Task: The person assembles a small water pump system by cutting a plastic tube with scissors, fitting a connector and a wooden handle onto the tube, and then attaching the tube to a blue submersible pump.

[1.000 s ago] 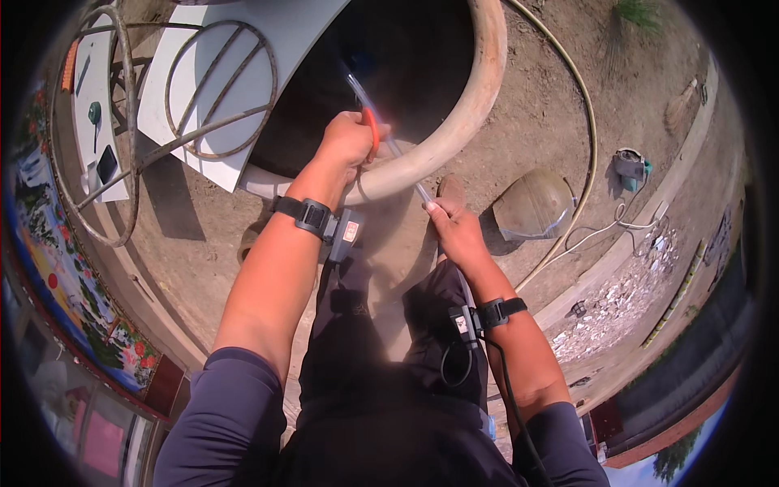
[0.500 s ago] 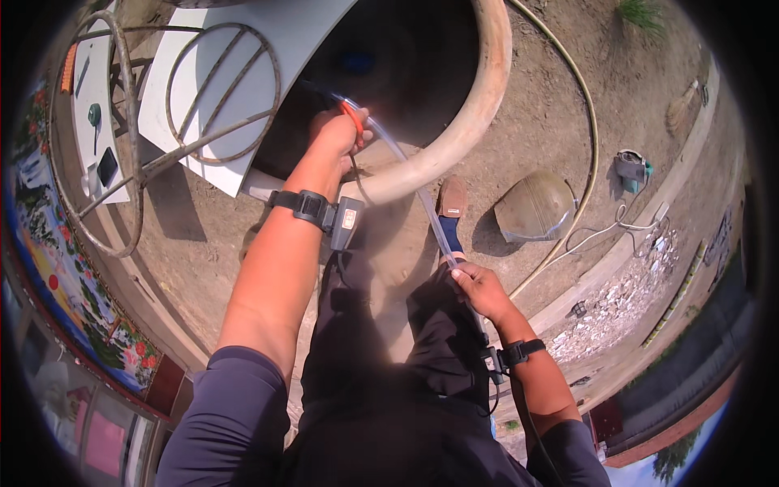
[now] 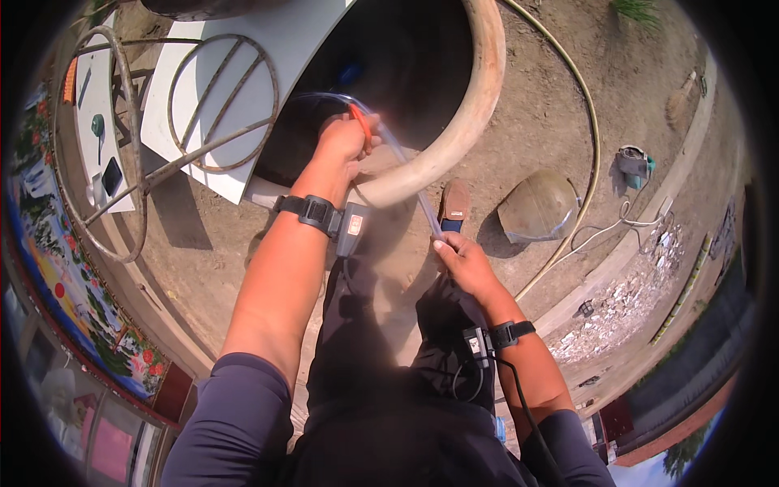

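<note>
- sunlit bare earth [image 3: 519,122] spreads around a round vat [image 3: 487,69] with a thick, pale rim and a dark inside.
- clear tube [image 3: 395,148] runs from the dark mouth of the vat, just beside the left hand, over the near rim and down to the right hand.
- left hand [image 3: 345,140] is over the vat's mouth, its fingers curled around an orange-red handle [image 3: 359,118]; the handle sits at the thumb side, with the tube just to its right. whether this hand also grips the tube, i cannot tell.
- right hand [image 3: 464,264] is outside the rim, nearer the body and above the right thigh, pinching the tube between thumb and fingers; the tube stretches up and left from that pinch.
- small blue thing [image 3: 350,73] shows inside the vat, beyond the left hand, too dim to make out.
- white panel [image 3: 296,36] overlaps the vat's left side, with a rusty metal frame [image 3: 174,169] in front of it.
- brown shoe [image 3: 456,200] stands between the rim and a domed jar [image 3: 540,204], beyond the right hand.
</note>
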Tool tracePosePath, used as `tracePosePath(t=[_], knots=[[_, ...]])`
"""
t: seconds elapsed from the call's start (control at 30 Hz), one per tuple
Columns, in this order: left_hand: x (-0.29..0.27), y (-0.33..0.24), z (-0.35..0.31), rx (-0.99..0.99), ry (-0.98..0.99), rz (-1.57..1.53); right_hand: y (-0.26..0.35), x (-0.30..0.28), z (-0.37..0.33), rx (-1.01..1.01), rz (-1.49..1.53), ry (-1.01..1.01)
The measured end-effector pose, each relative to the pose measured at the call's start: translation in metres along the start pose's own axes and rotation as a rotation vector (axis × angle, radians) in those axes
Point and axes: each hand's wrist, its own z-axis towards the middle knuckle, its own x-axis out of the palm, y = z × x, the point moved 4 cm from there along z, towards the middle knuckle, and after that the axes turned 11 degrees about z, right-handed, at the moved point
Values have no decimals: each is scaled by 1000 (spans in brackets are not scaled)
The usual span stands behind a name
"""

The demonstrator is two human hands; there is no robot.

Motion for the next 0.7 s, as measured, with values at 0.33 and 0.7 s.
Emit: tracePosePath(t=[0.33,0.7], knots=[[28,3,-9,-69,222,6,4,24,35,83,227,-16],[17,4,19,8,153,81,9,50,45,147,525,-8]])
